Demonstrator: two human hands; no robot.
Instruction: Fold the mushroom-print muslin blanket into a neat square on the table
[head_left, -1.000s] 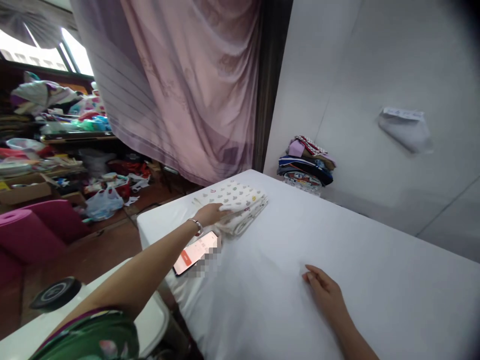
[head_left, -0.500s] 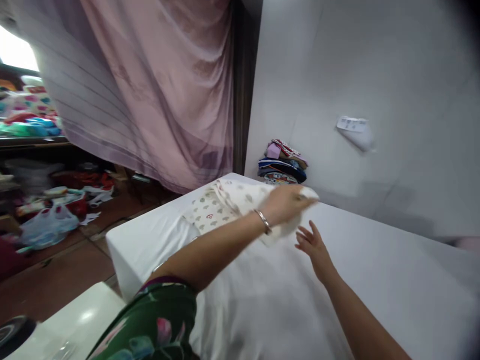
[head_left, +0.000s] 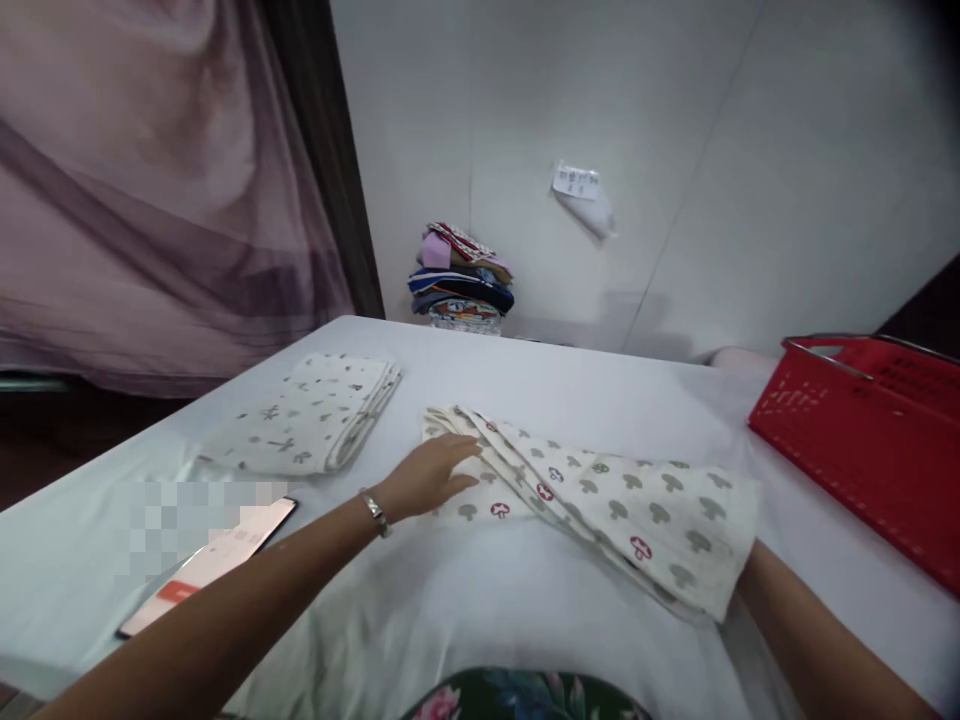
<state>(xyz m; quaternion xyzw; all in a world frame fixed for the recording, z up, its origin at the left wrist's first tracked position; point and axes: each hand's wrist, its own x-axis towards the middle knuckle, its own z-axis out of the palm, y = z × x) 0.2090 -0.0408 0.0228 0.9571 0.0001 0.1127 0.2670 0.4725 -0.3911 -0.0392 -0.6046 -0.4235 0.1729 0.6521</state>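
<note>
A: How is the left hand (head_left: 431, 477)?
B: Partly open, fingers loosely bent, thumb apart, lying over the left end of the mushroom-print cloth (head_left: 622, 505) with nothing pinched.
A: And the right hand?
B: I can't tell its grip; the cloth's right end hides it, past the right wrist (head_left: 760, 572). The cloth stretches between both hands.
A: Around them?
B: Left of the left hand, a folded cloth (head_left: 304, 415) and, nearer, a phone (head_left: 225, 550); right of the right hand, a red basket (head_left: 870, 440).

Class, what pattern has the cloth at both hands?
The cloth has mostly grey mushrooms, some red, on off-white; head view.
</note>
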